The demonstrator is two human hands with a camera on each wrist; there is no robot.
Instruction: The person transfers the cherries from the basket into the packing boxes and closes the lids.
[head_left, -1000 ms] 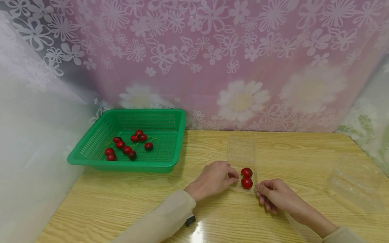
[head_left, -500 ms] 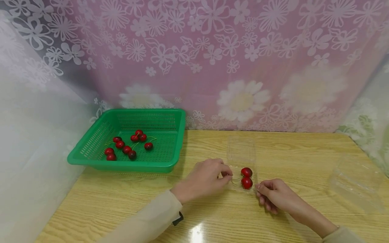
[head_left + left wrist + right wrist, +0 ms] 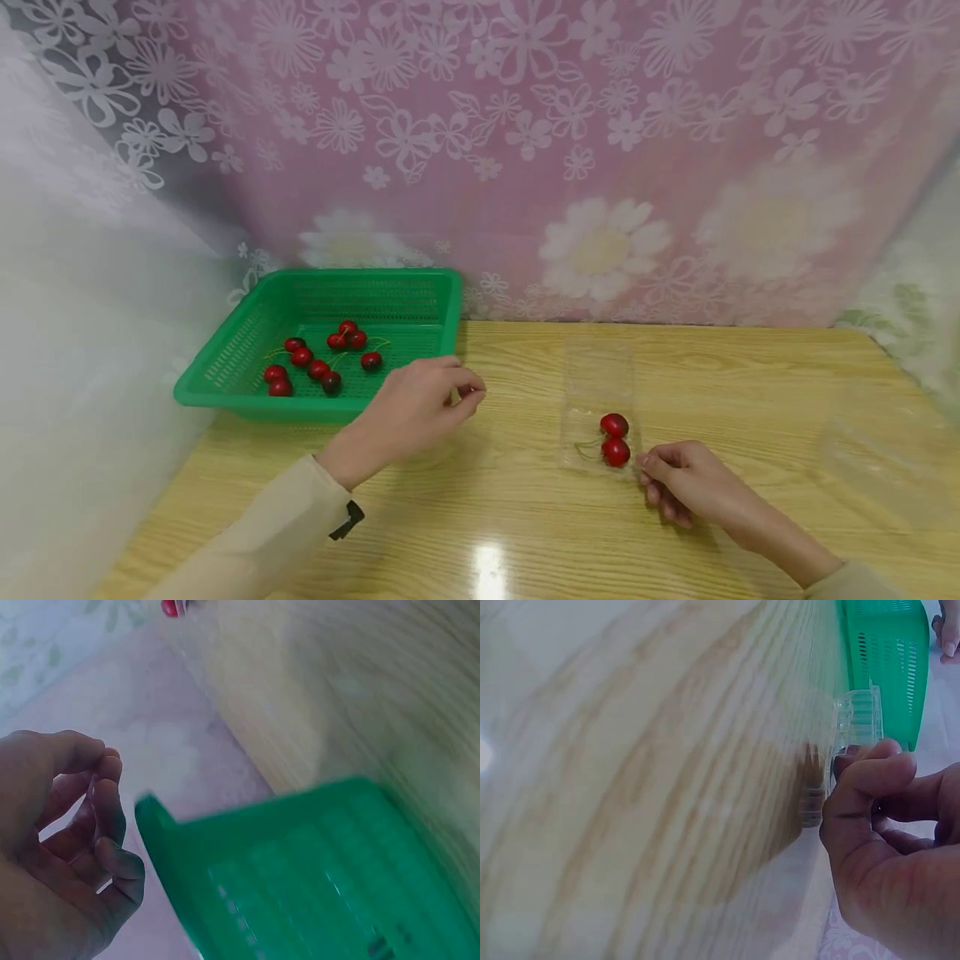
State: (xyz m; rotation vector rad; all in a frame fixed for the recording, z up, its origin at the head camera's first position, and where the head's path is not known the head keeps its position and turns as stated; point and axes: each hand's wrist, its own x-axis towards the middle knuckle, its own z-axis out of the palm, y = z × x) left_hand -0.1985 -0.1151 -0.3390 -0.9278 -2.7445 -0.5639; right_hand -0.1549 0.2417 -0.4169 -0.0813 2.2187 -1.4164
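Note:
My left hand (image 3: 423,408) is over the table by the right front corner of the green plastic basket (image 3: 315,406), its fingers loosely curled with nothing between them. Several red cherries (image 3: 318,369) with green stems lie in the basket. My right hand (image 3: 693,483) pinches the right front edge of a clear plastic clamshell box (image 3: 581,417), its lid folded back flat behind. In the right wrist view the thumb and finger of that hand (image 3: 889,825) meet at the edge of the box (image 3: 859,716). Two cherries (image 3: 615,440) lie one behind the other in its right side, their stems pointing left.
Another clear plastic container (image 3: 885,458) stands at the right side of the wooden table (image 3: 525,533). A pink flowered cloth (image 3: 480,167) hangs behind the table's back edge, with pale cloth at both sides.
My left hand has let go of the cherry stems and moved left from the box to the basket's right front corner. My right hand has stayed at the box edge.

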